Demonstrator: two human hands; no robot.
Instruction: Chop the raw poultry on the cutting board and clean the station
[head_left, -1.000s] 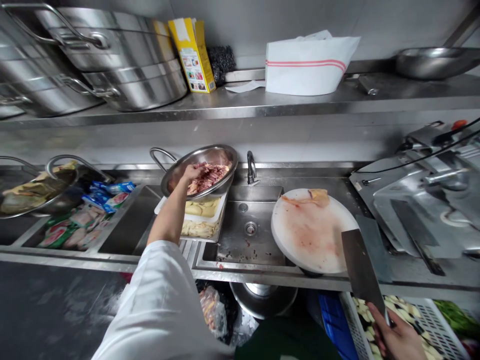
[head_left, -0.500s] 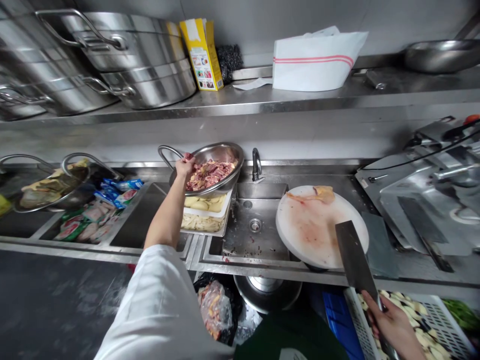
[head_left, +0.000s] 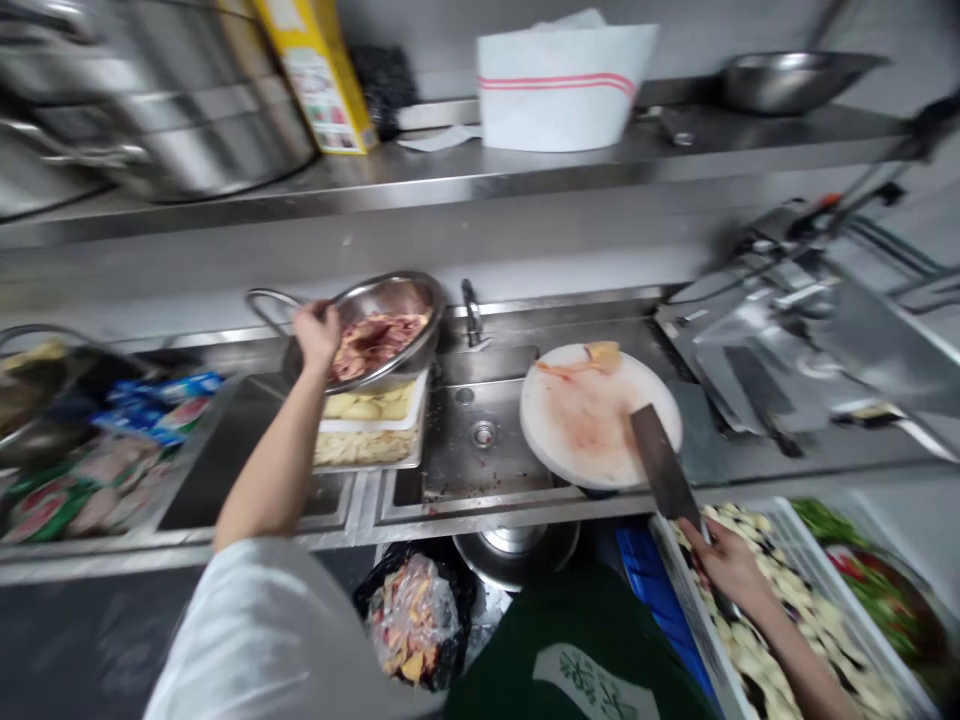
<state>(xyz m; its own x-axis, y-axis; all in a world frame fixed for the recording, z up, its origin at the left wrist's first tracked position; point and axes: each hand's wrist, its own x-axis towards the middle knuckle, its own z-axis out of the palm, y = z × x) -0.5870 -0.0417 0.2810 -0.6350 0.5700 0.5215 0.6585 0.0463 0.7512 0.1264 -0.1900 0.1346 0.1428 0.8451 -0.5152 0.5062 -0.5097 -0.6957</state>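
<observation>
My left hand [head_left: 316, 332] is over the left side of a tilted steel bowl [head_left: 420, 290] of cut raw meat [head_left: 379, 342]. Its fingers look parted with nothing visible in them, though blur hides detail. The bowl rests above trays of pale sliced food [head_left: 367, 445]. My right hand [head_left: 724, 560] grips the handle of a cleaver [head_left: 664, 465]. The broad blade points away from me, overlapping the near right edge of a round white cutting board [head_left: 577, 440]. On the board's far side lies a yellowish piece of poultry [head_left: 600, 355], among reddish stains.
Behind the board is a sink [head_left: 480, 400] with a black faucet [head_left: 471, 312]. A slicer-like metal machine [head_left: 772, 330] stands right. Below are a white crate [head_left: 795, 520] of cut vegetables and a bag of scraps [head_left: 412, 615]. Pots [head_left: 202, 110] line the shelf overhead.
The view has swung right, so most things sit further left. The red piece at my left fingers no longer shows there. My right hand still holds the cleaver by the board's edge.
</observation>
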